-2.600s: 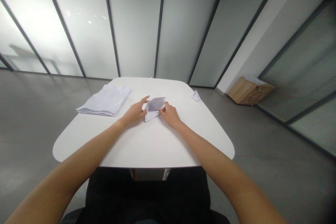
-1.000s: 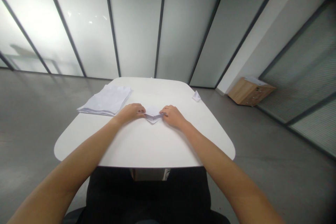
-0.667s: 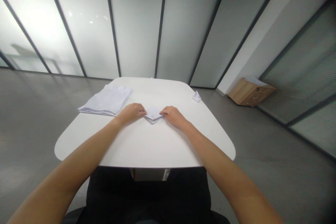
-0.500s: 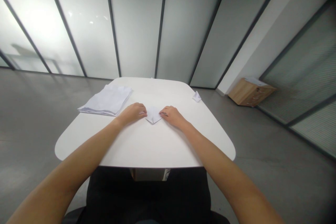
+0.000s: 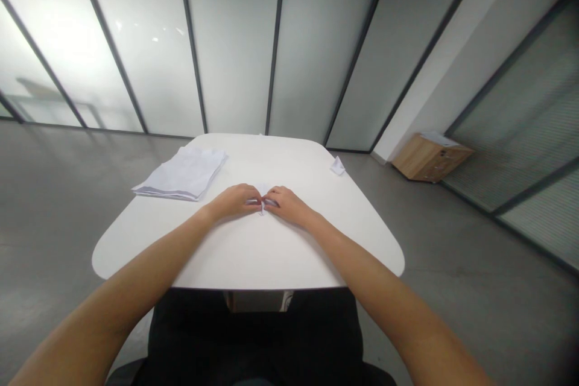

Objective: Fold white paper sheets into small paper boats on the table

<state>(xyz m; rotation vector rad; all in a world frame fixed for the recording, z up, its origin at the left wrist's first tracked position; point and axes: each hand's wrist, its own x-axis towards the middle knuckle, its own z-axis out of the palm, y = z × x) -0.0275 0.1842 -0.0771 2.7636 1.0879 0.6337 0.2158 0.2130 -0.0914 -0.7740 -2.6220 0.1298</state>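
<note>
A small piece of folded white paper (image 5: pixel 262 189) lies at the middle of the white table, mostly covered by my hands. My left hand (image 5: pixel 239 200) pinches its left side, with the thumb low and the fingers curled over it. From the right, my right hand (image 5: pixel 284 202) grips the other side in the same way. The fingertips of both hands nearly meet over the paper's centre. A narrow tip of paper shows below them. The exact folds are hidden under the fingers.
A stack of white paper sheets (image 5: pixel 183 174) lies on the left of the white table (image 5: pixel 253 259). Near the right edge sits a small folded paper piece (image 5: pixel 337 166). Beyond stand frosted glass panels (image 5: pixel 235 42) and a wooden cabinet (image 5: pixel 427 157).
Both hands have moved inward from the paper's outer corners to its centre, bringing the side edges together. The paper now looks narrower and more covered.
</note>
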